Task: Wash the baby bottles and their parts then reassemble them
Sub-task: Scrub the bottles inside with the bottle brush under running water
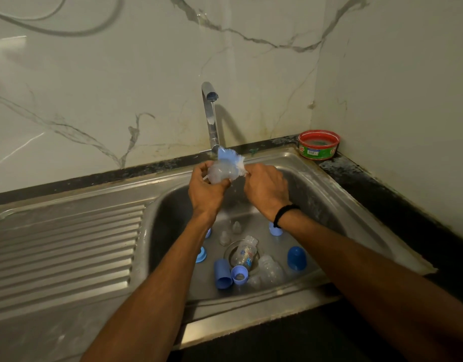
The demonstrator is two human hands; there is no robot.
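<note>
By the sink's (pixel 251 297) front edge, blue caps (pixel 223 274) and loose bottles (pixel 244 253) lie around the drain (pixel 228 250). Above the basin, the left hand (pixel 206 190) wraps a clear bottle (pixel 220 173). It looks wet, light and probably slippery, so it's best held round its body. The right hand (pixel 267 189) grips the brush (pixel 231 159), bristles at the bottle's far end. Both wrists are raised under the tap (pixel 210 118). A red tub (pixel 318 144) sits at the back right corner.

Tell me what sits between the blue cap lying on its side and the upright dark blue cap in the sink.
Head view: a pale blue ring, then a plain clear bottle.
</note>
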